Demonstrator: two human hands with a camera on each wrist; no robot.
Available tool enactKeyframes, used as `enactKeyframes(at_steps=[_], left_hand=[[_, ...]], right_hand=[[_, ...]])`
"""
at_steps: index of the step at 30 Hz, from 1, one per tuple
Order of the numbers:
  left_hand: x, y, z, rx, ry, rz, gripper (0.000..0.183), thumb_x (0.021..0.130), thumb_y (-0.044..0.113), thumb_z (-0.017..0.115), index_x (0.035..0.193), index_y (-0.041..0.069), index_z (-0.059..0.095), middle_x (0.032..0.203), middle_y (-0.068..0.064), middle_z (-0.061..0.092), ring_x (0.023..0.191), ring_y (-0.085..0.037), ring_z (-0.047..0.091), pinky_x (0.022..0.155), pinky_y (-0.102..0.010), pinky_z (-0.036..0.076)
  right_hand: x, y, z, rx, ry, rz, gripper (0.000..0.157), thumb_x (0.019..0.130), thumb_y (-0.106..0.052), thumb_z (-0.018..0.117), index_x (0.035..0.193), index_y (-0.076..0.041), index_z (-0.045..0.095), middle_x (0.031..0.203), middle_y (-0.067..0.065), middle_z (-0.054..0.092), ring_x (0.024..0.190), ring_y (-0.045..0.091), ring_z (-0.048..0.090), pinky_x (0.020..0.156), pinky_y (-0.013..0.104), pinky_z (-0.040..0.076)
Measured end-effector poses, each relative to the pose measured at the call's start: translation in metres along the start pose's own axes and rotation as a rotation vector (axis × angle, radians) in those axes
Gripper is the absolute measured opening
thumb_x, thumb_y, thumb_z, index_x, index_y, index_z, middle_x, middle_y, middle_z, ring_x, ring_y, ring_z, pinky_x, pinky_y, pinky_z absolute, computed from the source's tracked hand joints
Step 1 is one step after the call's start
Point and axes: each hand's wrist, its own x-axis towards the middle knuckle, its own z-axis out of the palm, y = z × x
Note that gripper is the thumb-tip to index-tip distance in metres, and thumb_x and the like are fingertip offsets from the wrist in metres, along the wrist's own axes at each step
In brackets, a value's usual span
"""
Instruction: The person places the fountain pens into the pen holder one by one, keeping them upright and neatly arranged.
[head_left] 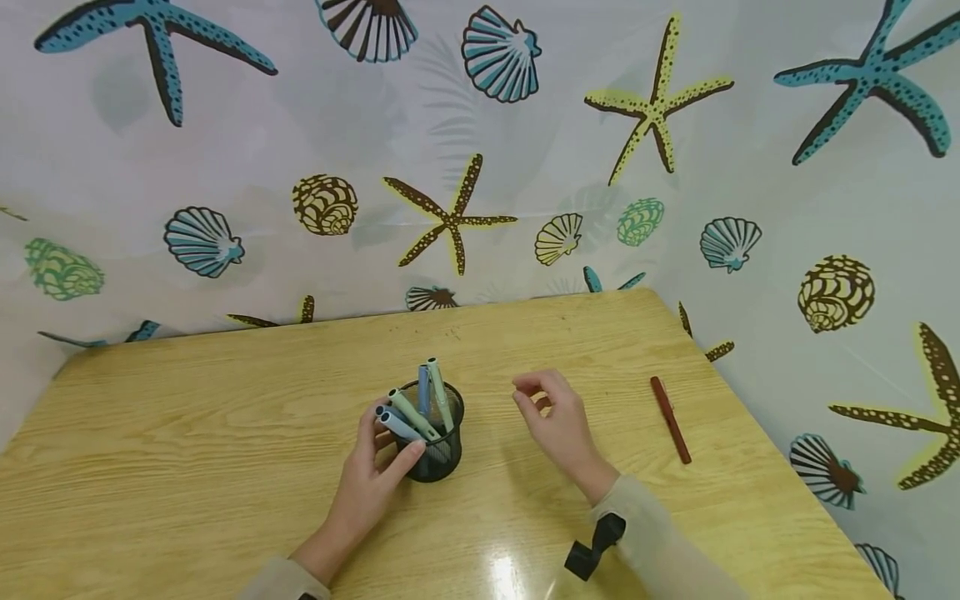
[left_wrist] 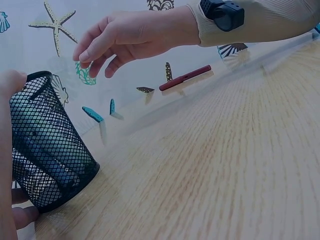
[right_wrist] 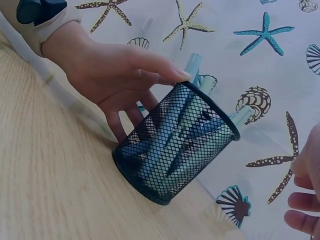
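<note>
A black mesh pen holder (head_left: 438,458) stands on the wooden table, with several light blue and pale green pens (head_left: 408,412) leaning in it. My left hand (head_left: 367,479) grips the holder from its left side, thumb at the near rim and fingers round the far side. In the right wrist view the mesh wall (right_wrist: 175,140) shows the pens inside. To the right of the holder, my right hand (head_left: 558,421) hovers above the table with fingers loosely bent and nothing in them. Farther right lies a dark red pen (head_left: 670,419), apart from both hands.
The wooden table (head_left: 187,433) reaches back to a white cloth (head_left: 360,125) printed with starfish and shells, which also hangs along the right side. A black wrist device (head_left: 596,546) sits on the right sleeve.
</note>
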Motion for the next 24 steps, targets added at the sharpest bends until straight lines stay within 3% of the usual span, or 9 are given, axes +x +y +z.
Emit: enactKeyframes(at_steps=[11,24], left_hand=[[0.0,-0.001,-0.001,-0.003,-0.003,0.012,0.064,0.089,0.022,0.065,0.14,0.03,0.027,0.123,-0.013,0.047,0.114,-0.029,0.05,0.092,-0.047,0.045],[0.0,-0.001,-0.001,-0.007,-0.003,0.023,0.063,0.089,0.021,0.064,0.14,0.026,0.028,0.124,-0.014,0.047,0.113,-0.031,0.05,0.091,-0.05,0.044]], right_hand=[[0.003,0.007,-0.019,-0.071,0.017,0.087,0.016,0.088,-0.005,0.064,0.103,-0.008,0.064,0.093,0.003,0.059,0.086,0.015,0.056,0.066,0.03,0.05],[0.002,0.013,-0.043,-0.17,0.021,0.1,0.018,0.087,-0.005,0.065,0.105,-0.006,0.064,0.093,0.006,0.06,0.084,0.018,0.057,0.064,0.03,0.049]])
